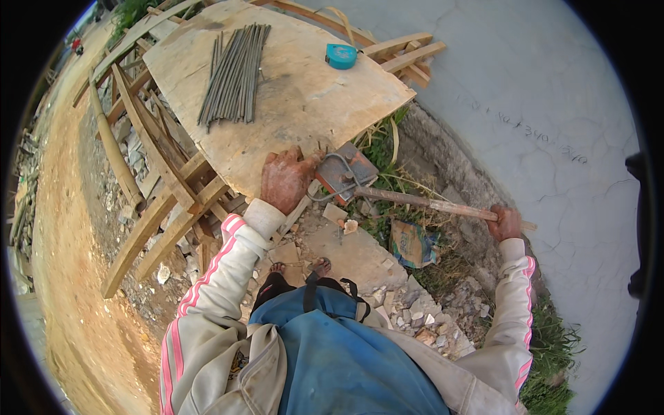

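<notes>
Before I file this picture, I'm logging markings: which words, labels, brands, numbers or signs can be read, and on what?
Grey wall: a row of dark handwritten numbers, partly faint; I don't copy them out.
Teal tape measure: small marking on its case, too small to read.
Crumpled printed bag: coloured print, too blurred to read.

Cracked gray wall [567, 76]; crumpled sack [409, 243] near rubble [419, 319]; green grass [551, 342].
</notes>
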The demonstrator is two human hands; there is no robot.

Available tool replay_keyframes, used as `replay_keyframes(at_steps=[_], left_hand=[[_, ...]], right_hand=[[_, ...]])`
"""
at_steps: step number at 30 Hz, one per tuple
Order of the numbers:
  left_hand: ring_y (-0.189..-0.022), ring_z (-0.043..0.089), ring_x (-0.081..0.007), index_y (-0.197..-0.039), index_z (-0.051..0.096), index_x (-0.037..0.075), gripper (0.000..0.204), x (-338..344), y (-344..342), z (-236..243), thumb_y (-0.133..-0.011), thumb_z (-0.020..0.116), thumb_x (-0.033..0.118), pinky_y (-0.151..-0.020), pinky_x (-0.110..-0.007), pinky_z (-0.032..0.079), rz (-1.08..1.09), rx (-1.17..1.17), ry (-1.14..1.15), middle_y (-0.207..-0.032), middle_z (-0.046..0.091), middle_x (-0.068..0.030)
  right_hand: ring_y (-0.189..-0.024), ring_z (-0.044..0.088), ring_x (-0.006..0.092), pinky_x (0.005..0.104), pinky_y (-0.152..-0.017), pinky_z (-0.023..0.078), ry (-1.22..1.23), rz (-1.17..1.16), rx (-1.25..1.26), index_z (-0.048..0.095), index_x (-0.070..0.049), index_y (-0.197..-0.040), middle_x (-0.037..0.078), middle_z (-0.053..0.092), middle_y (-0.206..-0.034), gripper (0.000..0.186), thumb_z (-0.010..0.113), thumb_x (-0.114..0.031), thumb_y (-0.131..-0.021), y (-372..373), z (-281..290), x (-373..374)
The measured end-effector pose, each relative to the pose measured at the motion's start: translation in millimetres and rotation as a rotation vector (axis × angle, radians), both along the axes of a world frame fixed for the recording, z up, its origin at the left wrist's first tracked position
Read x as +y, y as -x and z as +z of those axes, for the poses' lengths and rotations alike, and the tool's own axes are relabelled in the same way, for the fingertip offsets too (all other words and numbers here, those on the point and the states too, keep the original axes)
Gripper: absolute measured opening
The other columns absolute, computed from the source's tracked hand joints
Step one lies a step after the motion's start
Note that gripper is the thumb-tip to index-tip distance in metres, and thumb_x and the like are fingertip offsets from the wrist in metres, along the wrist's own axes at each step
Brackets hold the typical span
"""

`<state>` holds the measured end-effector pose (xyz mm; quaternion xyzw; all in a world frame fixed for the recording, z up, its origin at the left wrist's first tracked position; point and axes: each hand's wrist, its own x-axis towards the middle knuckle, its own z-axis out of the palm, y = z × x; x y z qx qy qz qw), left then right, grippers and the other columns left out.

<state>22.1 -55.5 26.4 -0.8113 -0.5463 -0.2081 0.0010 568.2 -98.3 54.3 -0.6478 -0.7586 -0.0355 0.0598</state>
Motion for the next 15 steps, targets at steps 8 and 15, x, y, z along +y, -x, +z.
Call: replay_keyframes(at_steps=[8,15], left_hand=[[-0.078,0.063,-0.0297,-0.122,0.072,0.023,0.036,-1.5,-1.0,-0.4,-0.088,0.065,0.018,-0.078,-0.044,0.043,0.007,-0.032,-0.01,-0.087,0.06,-0.0111],[-0.083,0.064,-0.0294,-0.121,0.073,0.023,0.034,-0.5,-0.6,-2.4,-0.088,0.065,0.018,-0.078,-0.044,0.044,0.016,-0.012,0.026,-0.088,0.061,-0.011]], right_hand=[[-0.057,0.055,0.0443,0.0501,-0.055,0.043,0.0,0.01,-0.049,0.057,-0.006,-0.061,0.02,0.055,-0.057,0.047,0.07,-0.04,-0.091,3.7,6.0,-0.4],[-0.06,0.06,0.0436,0.0505,-0.057,0.046,-0.026,-0.073,0.002,0.062,-0.006,-0.065,0.02,0.059,-0.06,0.04,0.069,-0.036,-0.091,12.8,-7.0,-28.1]])
